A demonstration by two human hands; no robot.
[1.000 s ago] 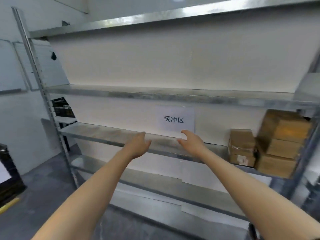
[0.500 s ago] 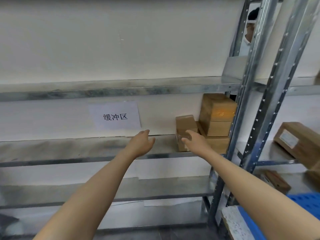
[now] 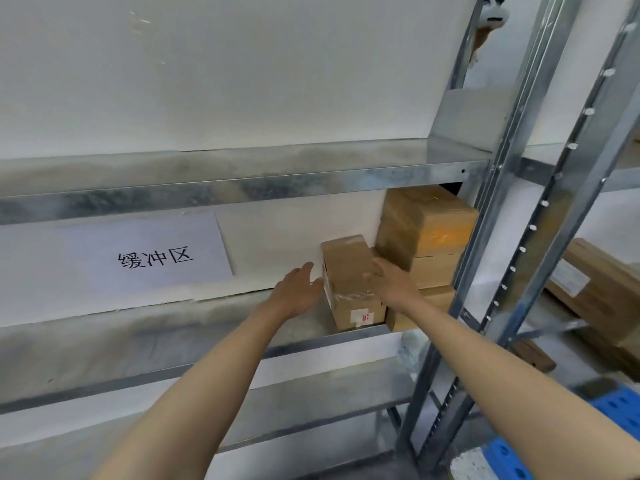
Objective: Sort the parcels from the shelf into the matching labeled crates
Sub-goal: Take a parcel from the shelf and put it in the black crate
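Left hand [image 3: 298, 289] and right hand [image 3: 393, 284], fingers extended, flank the small parcel [image 3: 346, 265] at the right end of the shelf [image 3: 138, 337]. Step appears to be pickup, with no grip made yet. Next: press both sides, lift clear.

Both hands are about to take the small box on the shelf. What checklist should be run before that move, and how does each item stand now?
1. Open left hand at the left side of the small box: ok.
2. Open right hand at its right front: ok.
3. Box gripped: not ok, neither hand holds it yet.
4. Nothing on top of the box: ok; the taller stack stands beside it, on the right.
5. Label readable: cannot tell, the white sticker is too small.
6. Matching crate in view: cannot tell, only a blue plastic edge shows at lower right.
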